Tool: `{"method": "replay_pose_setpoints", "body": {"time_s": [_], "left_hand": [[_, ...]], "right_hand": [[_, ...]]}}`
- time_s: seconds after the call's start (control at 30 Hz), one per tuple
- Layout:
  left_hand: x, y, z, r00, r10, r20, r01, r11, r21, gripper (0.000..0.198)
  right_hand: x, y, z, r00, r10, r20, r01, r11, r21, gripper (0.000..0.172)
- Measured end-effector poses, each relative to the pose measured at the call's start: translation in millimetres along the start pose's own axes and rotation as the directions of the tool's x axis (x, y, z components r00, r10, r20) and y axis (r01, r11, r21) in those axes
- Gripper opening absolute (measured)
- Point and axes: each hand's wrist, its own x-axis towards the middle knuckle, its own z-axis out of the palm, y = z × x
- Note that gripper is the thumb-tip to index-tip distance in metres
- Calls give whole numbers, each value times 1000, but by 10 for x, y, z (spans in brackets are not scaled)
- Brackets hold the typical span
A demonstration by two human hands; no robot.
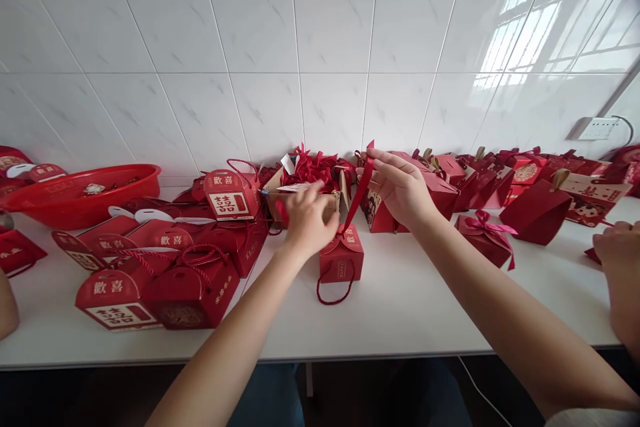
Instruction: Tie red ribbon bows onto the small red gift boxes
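A small red gift box (342, 257) with a dark red cord handle (336, 303) stands before me on the white table. My right hand (400, 185) pinches a red ribbon (361, 192) near its top end and holds it up; the ribbon slants down to the top of this box. My left hand (311, 219) is over the box's upper left, thumb and fingers apart, slightly blurred. A blurred red strip shows beside its fingers; whether they touch it I cannot tell. Behind that hand sits an open cardboard box (275, 203) with a heap of red ribbons (320, 167).
Several red boxes (193, 293) with cord handles stand at the left, near a red plastic basin (115, 190). More gift boxes fill the right, including a bow-tied box (484, 237). Another person's hand (620, 253) is at the right edge. A tiled wall (335, 27) closes the back.
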Motion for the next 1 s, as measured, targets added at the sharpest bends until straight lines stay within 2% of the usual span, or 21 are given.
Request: {"method": "replay_pose_setpoints", "body": {"time_s": [0.03,0.1,0.2,0.47,0.77,1.0], "left_hand": [[-38,-7,76,994,30,106,-28,999,-15,21],[-99,-34,210,970,58,237,-46,997,-55,19],[-153,-106,332,954,52,296,-28,996,-84,26],[-169,-214,376,945,54,321,-22,995,-102,35],[-181,-228,374,943,61,326,-21,992,-124,33],[-190,-210,362,947,37,318,16,987,-161,32]], "right_hand": [[9,-1,-1,999,27,-28,-26,999,19,24],[24,4,-33,993,76,-85,-73,996,46,23],[32,41,-177,980,120,-160,-114,992,50,20],[-24,178,-743,942,208,-262,-219,976,-12,21],[-225,304,-962,905,277,-324,-294,956,-5,25],[-389,475,-1170,881,274,-386,-281,959,39,29]]}}
